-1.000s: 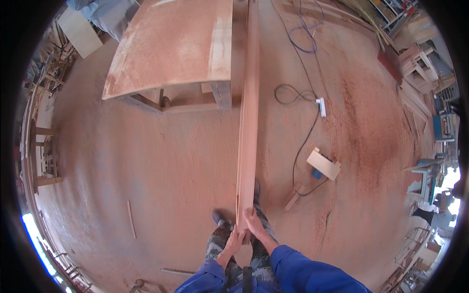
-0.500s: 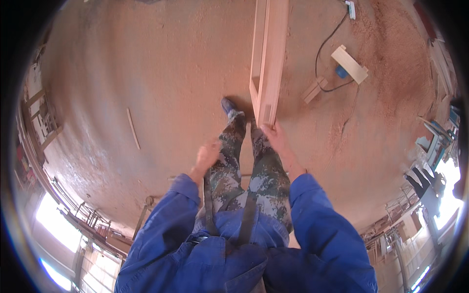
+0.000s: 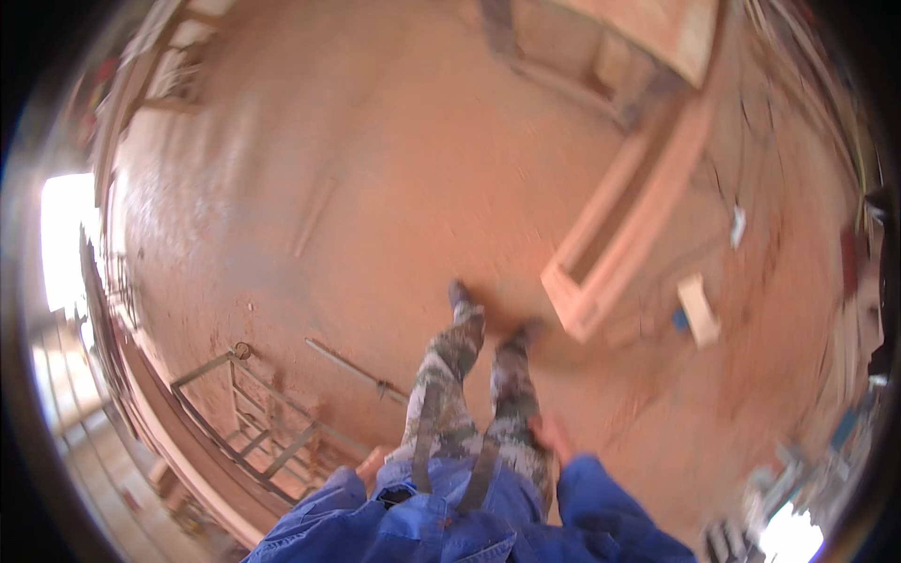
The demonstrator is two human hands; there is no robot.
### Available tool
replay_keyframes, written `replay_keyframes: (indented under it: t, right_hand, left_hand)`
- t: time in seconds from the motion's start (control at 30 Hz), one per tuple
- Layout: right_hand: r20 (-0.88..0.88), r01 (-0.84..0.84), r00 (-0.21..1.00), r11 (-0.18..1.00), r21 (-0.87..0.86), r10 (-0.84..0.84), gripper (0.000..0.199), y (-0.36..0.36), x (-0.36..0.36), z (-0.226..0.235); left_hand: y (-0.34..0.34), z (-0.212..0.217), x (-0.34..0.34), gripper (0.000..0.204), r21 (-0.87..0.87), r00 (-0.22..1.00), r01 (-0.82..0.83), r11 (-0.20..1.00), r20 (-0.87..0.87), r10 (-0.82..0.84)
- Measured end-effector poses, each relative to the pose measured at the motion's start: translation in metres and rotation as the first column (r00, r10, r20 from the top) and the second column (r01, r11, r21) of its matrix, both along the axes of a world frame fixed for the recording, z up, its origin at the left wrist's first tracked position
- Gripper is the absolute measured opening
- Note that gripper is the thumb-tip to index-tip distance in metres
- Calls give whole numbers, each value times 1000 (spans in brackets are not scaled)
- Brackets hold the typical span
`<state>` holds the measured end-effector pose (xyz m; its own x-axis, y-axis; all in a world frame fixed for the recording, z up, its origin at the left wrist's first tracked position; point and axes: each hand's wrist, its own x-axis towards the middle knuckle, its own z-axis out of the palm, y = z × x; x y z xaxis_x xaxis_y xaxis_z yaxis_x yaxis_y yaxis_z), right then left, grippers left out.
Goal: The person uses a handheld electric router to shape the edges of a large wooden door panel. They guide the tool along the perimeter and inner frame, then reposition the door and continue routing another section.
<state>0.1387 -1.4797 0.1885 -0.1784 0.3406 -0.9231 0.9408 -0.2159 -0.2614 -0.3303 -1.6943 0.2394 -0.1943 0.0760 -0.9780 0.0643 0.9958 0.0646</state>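
Long wooden frame (image 3: pixel 641 230) slants through two o'clock

Clock hours are read from the middle of the head view. Over the dusty, reddish floor (image 3: pixel 394 188), the frame has its near end toward three o'clock, while its far end runs up beside the counter (image 3: pixel 648 28) at one o'clock. A long gap parts its two rails.

The right hand (image 3: pixel 554 436) is at five o'clock, just beside the right leg of the camouflage trousers (image 3: pixel 441 394). It is well apart from the frame; blur means I cannot tell whether its fingers are apart or together. The left hand (image 3: pixel 373 464), at seven o'clock near the left hip, shows only partly past the blue jacket (image 3: pixel 615 502), and its finger state cannot be told either.

A pale wooden block (image 3: pixel 697 310) with something blue beside it sits at three o'clock. At eight o'clock stands a metal rack (image 3: pixel 297 448); at ten, a thin strip (image 3: pixel 314 218) lies on the floor.
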Motion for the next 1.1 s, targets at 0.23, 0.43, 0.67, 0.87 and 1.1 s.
replay_keyframes:
  t: [0.23,0.43,0.67,0.87,1.1]
  right_hand:
    - [101,412,907,911,-6,-410,43,48,-23,17]
    - [-94,335,938,942,-7,-334,43,179,-238,19]
    - [-427,669,595,714,-208,-681,43,322,-508,233]
    - [-469,402,878,385,831,95,47,456,-594,233]
    - [-377,-47,924,997,61,67,56,410,-750,52]
  left_hand:
    - [28,-17,-1,51,166,876,-475,864,-8,483]
    - [53,-56,-85,65,244,613,-782,573,139,778]
    - [185,101,-438,77,562,196,-715,-416,732,653]
    - [293,156,-589,59,908,554,-379,-180,378,742]
    - [291,-59,-511,42,593,858,-406,695,-13,513]
